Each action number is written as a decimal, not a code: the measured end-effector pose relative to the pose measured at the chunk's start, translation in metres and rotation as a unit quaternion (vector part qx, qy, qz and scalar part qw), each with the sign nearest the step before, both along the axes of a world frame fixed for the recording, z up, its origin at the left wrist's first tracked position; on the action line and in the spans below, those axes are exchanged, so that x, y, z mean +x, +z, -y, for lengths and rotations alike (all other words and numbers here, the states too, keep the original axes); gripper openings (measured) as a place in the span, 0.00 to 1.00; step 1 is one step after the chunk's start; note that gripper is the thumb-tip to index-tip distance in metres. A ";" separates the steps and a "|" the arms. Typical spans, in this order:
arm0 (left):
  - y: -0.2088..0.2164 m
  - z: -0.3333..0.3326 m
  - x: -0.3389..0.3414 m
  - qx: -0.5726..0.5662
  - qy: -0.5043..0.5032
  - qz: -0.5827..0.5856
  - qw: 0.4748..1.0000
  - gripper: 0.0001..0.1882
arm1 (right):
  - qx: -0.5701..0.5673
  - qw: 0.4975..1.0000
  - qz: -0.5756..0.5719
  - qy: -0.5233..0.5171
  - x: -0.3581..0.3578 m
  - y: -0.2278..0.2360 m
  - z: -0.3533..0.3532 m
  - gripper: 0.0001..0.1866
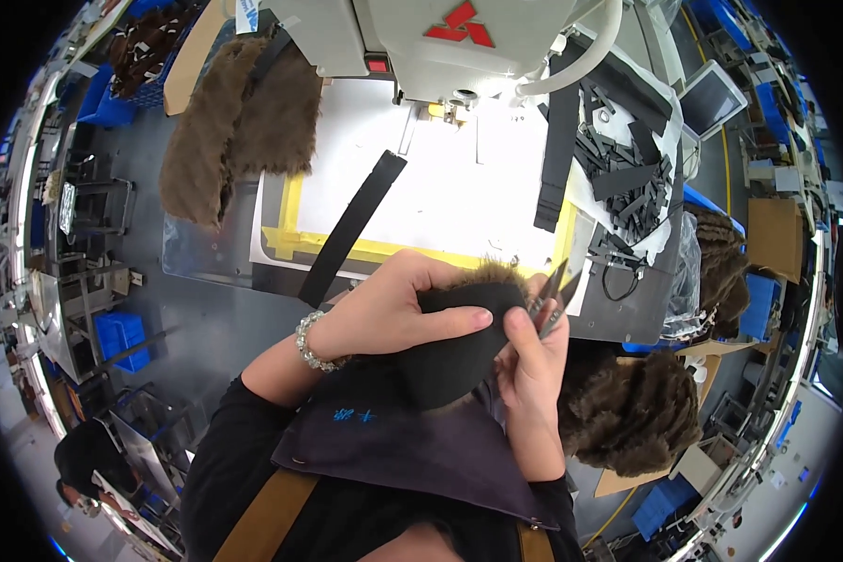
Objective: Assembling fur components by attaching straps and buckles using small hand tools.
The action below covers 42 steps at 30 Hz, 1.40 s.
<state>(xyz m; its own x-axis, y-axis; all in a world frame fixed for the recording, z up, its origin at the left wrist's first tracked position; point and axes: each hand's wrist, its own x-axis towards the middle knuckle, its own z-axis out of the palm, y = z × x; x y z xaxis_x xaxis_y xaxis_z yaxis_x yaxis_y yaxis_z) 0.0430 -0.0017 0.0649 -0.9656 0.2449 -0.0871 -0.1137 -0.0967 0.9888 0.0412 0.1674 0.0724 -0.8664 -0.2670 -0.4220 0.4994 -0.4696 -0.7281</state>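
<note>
In front of my chest my left hand (389,309) is closed on a brown fur piece with a smooth black fabric side (459,347) facing up. Its thumb lies flat across the black side, and a fringe of fur shows along the far edge. My right hand (534,361) is closed at the right end of the same piece, its thumb close to the fabric edge. Pointed metal thread snips (551,298) stick out between its fingers, blades up and to the right. Most of the fur side is hidden underneath.
A white sewing machine (468,61) stands beyond the taped white work surface (440,201). One black strip (356,225) crosses its front left edge. Brown fur pieces (239,131) lie at left; black scraps (623,173) pile at right. More fur (642,412) sits by my right arm.
</note>
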 end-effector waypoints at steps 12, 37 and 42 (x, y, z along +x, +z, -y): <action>-0.004 0.008 0.000 -0.150 -0.009 -0.043 0.988 0.16 | 0.638 0.570 -0.512 0.079 0.007 0.053 -0.037 0.25; 0.014 0.020 0.006 -0.155 -0.053 -0.069 0.984 0.13 | 0.638 0.484 -0.597 0.057 0.002 0.047 -0.022 0.24; 0.013 0.019 0.008 -0.178 -0.041 -0.100 0.978 0.12 | 0.641 0.482 -0.593 0.067 0.004 0.049 -0.021 0.24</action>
